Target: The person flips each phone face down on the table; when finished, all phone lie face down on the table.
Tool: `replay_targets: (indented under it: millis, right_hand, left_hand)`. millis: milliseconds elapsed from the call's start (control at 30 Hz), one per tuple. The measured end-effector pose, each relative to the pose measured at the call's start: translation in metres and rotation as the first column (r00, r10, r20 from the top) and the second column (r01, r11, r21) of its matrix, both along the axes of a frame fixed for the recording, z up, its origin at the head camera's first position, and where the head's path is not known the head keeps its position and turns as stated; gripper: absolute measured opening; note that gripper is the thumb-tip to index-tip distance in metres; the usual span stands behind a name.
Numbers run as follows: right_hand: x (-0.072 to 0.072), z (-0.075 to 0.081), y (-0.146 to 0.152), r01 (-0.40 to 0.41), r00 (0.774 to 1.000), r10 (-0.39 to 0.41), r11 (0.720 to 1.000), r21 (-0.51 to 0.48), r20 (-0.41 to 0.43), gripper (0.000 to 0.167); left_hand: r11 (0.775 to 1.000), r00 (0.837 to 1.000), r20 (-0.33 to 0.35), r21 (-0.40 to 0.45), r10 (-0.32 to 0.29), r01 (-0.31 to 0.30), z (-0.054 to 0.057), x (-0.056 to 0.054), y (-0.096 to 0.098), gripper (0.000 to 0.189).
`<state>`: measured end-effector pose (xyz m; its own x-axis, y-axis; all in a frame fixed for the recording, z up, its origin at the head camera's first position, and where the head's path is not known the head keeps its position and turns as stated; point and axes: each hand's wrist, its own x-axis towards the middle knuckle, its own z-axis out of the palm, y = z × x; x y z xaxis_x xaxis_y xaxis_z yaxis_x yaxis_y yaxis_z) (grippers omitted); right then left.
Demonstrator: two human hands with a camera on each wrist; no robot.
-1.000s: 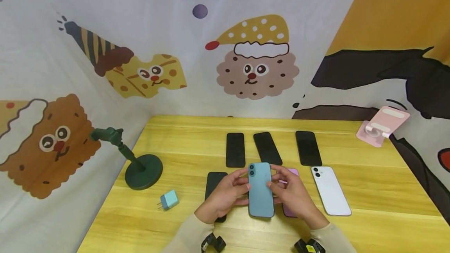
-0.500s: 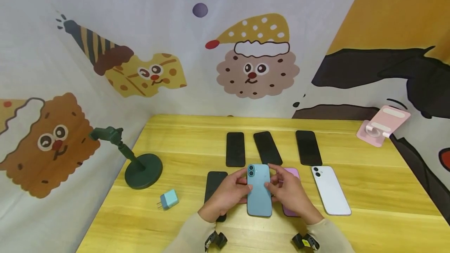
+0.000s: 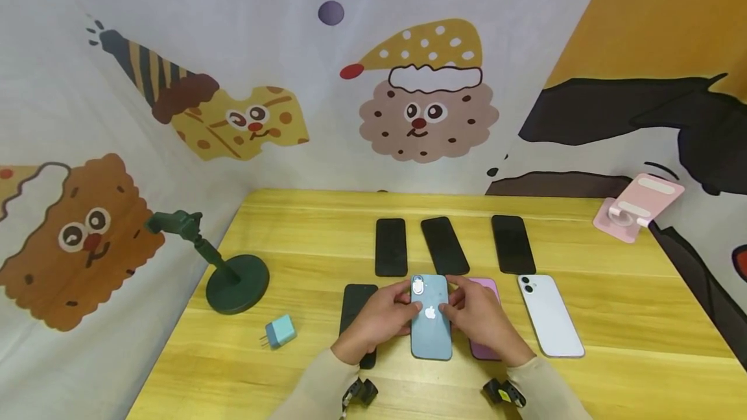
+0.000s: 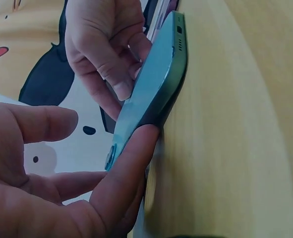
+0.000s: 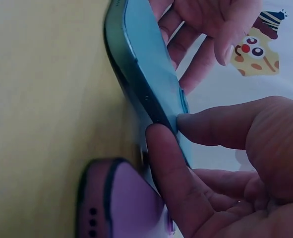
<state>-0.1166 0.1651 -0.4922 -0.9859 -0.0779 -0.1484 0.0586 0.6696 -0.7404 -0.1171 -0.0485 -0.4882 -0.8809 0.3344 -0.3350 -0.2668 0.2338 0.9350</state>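
Observation:
A teal smartphone (image 3: 430, 336) is held back side up at the front middle of the table, its camera end away from me. My left hand (image 3: 379, 316) holds its left edge with the fingers; in the left wrist view the left thumb (image 4: 52, 124) stands apart from the phone. On the opposite edge my right hand (image 3: 481, 319) pinches the phone, its thumb (image 5: 205, 124) on the back and a finger along the side. Partly under the right hand lies a purple phone (image 3: 483, 350). A black phone (image 3: 353, 303) is partly covered by the left hand.
Three dark phones, the left one (image 3: 391, 248), the middle one (image 3: 446, 245) and the right one (image 3: 513, 245), lie farther back. A white phone (image 3: 551, 316) is at right. A green stand (image 3: 236, 284), a light-blue charger plug (image 3: 282, 331) and a pink phone stand (image 3: 642, 206) also stand about.
The teal phone has shifted slightly toward me and left, then tilted, so its logo and camera now shine brightly. Both hands have stayed at its edges.

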Motion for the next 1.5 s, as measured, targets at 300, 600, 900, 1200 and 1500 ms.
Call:
replay_targets:
  millis: [300, 600, 900, 1200, 1500]
  right_hand:
    - [-0.003, 0.006, 0.000, -0.020, 1.000, 0.021, 0.996, 0.083, -0.011, 0.057]
    - [-0.005, 0.004, 0.002, -0.020, 1.000, 0.020, 0.998, 0.058, 0.001, 0.051]
    - [-0.004, 0.009, 0.003, -0.036, 0.997, 0.038, 0.999, 0.038, -0.061, 0.046]
    - [-0.005, 0.010, -0.019, -0.059, 0.993, 0.052, 0.996, -0.062, -0.109, 0.038]
    - [-0.010, 0.002, -0.052, -0.156, 0.982, 0.139, 0.979, -0.134, -0.126, 0.037]
  left_hand:
    - [0.999, 1.000, -0.012, -0.040, -0.021, 0.020, 0.005, 0.001, 0.002, 0.059]
    - [1.000, 0.999, 0.024, -0.015, -0.022, 0.023, 0.004, 0.000, -0.002, 0.069]
    - [1.000, 0.998, -0.066, 0.010, 0.007, -0.006, 0.005, 0.002, -0.012, 0.062]
    - [0.999, 0.990, -0.135, -0.002, 0.044, -0.045, 0.007, 0.004, -0.039, 0.055]
    - [0.994, 0.988, -0.135, -0.057, 0.080, -0.089, 0.009, 0.012, -0.068, 0.052]
